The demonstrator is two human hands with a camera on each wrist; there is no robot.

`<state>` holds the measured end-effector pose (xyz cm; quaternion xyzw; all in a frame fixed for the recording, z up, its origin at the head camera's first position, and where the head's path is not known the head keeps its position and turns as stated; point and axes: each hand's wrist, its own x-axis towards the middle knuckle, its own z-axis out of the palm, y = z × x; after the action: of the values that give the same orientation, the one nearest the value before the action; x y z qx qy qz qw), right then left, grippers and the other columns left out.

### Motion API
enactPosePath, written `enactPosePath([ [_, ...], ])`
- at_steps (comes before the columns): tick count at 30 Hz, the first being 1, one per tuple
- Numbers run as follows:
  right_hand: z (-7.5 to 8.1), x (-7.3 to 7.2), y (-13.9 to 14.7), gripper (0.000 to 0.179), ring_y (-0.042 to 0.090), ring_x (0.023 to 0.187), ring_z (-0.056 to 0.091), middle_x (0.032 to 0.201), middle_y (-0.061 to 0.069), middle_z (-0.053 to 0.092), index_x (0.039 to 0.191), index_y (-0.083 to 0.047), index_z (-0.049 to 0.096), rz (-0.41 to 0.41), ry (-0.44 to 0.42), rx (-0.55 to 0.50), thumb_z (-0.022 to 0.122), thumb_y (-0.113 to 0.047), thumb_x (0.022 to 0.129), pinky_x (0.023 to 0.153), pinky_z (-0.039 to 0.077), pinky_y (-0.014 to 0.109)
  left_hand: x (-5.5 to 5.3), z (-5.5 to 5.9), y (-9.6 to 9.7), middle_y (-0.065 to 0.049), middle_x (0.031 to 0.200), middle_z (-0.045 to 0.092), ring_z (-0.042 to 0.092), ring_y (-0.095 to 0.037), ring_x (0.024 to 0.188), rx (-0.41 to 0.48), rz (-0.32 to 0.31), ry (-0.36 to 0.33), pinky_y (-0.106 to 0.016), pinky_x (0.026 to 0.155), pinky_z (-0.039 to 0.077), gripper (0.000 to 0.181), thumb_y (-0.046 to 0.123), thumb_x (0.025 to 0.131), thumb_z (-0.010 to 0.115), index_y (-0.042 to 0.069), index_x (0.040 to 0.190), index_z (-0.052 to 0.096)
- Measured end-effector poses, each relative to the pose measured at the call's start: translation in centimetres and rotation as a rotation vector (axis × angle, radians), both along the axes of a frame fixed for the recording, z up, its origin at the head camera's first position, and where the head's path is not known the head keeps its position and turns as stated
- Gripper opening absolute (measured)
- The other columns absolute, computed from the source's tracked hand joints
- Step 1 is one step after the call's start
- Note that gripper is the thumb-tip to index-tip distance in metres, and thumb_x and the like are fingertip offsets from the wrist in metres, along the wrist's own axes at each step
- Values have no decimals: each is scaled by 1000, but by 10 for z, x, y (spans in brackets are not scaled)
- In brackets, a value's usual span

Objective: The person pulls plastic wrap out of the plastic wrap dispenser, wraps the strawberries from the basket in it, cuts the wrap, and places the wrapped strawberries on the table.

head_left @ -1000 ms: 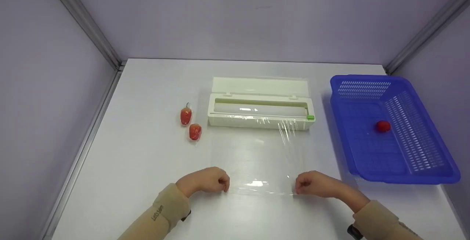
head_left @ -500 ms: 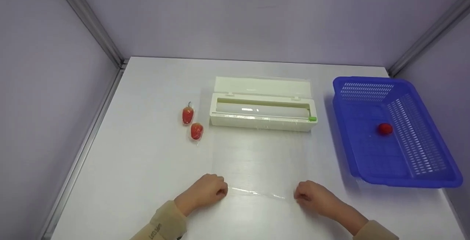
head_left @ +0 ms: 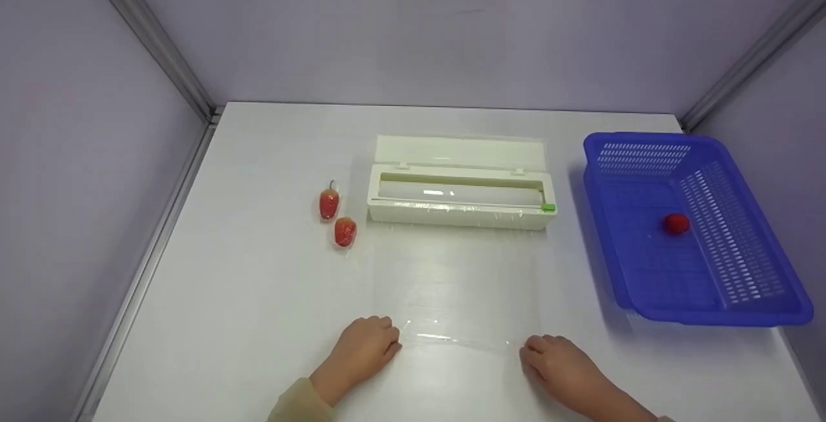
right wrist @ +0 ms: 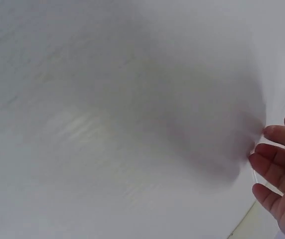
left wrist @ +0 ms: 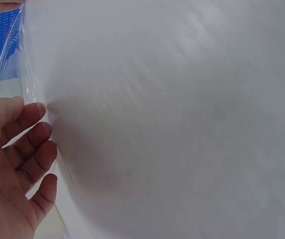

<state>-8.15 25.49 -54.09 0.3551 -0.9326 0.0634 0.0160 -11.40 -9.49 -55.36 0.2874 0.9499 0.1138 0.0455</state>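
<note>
A sheet of clear cling film point(head_left: 452, 293) stretches over the white table from a cream cling film dispenser point(head_left: 461, 214) with its lid raised. At the sheet's near left corner, my left hand point(head_left: 362, 351) pinches the film, its fingertips down at the tabletop. My right hand point(head_left: 560, 367) holds the near right corner in the same low position. In the left wrist view, the thumb point(left wrist: 10, 107) lies against the index finger beside the film edge. The right wrist view shows curled fingers point(right wrist: 269, 167) meeting the table; the thumb is mostly hidden there.
Two red fruits in clear wrap, one with a stem point(head_left: 329, 204) and one rounder point(head_left: 345, 232), lie left of the dispenser. A blue plastic basket point(head_left: 610, 267) with a small red fruit point(head_left: 676, 224) stands at the right. A green slider point(head_left: 548, 208) sits on the dispenser's right end.
Both hands have come slightly nearer the table's front edge and lowered, drawing the film with them. The film now lies flatter, with fewer creases near the dispenser.
</note>
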Motion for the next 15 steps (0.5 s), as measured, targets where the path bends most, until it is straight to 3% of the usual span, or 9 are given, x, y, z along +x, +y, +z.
enactPosePath([
  [3, 4, 5, -5, 16, 18, 78, 57, 90, 1, 58, 92, -7, 67, -44, -49, 69, 70, -11, 77, 69, 49, 33, 0, -1, 6, 6, 61, 47, 38, -9, 54, -64, 32, 48, -22, 49, 32, 23, 32, 87, 61, 15, 70, 62],
  [8, 12, 9, -10, 14, 19, 78, 57, 91, 3, 58, 90, -6, 66, -65, -85, 92, 69, -8, 77, 67, 48, 33, -1, -1, 20, 2, 59, 50, 43, -11, 49, -158, 81, 108, -25, 44, 35, 28, 36, 87, 60, 13, 72, 59],
  [12, 18, 6, -11, 13, 20, 76, 57, 90, 4, 58, 87, -5, 66, -67, -135, 100, 70, -9, 76, 65, 49, 33, -2, 1, 27, 1, 64, 53, 42, -10, 48, -247, 61, 144, -24, 42, 36, 26, 37, 85, 62, 12, 81, 59],
  [15, 24, -2, -10, 7, 16, 69, 57, 83, 1, 58, 82, -7, 66, -64, -223, 88, 70, -9, 76, 61, 49, 31, -3, 2, 29, 2, 68, 54, 41, -9, 47, -289, 37, 161, -23, 40, 35, 25, 38, 84, 62, 14, 88, 58],
])
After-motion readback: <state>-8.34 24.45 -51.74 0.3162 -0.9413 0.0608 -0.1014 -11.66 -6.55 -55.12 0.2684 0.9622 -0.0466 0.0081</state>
